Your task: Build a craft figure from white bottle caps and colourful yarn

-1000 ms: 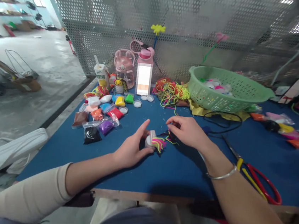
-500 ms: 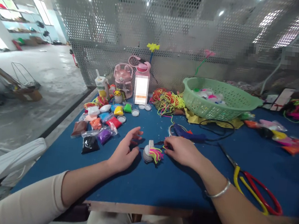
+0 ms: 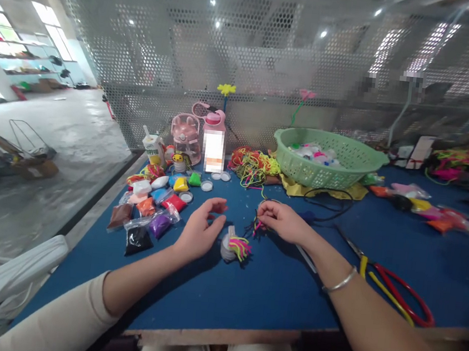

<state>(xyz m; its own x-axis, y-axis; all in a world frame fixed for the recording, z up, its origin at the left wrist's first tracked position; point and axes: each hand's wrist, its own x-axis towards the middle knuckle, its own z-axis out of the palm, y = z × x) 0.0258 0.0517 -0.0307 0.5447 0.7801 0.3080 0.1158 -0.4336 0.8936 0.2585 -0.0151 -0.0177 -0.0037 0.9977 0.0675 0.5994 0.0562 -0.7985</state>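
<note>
A small white piece with pink, yellow and green cords sits on the blue table between my hands. My left hand hovers just left of it, fingers loosely curled, thumb and forefinger pinched on a small pink bit I cannot make out. My right hand rests just behind and right of the piece, fingertips pinched on thin coloured cords.
Several small bags of coloured clay lie at the left. Pink bottles and a cord pile stand at the back. A green basket sits back right. Red and yellow scissors lie right, near the front edge.
My left hand let go of the white piece and lifted slightly to its left. My right hand raised a bunch of cords. The camera tilted upward.
</note>
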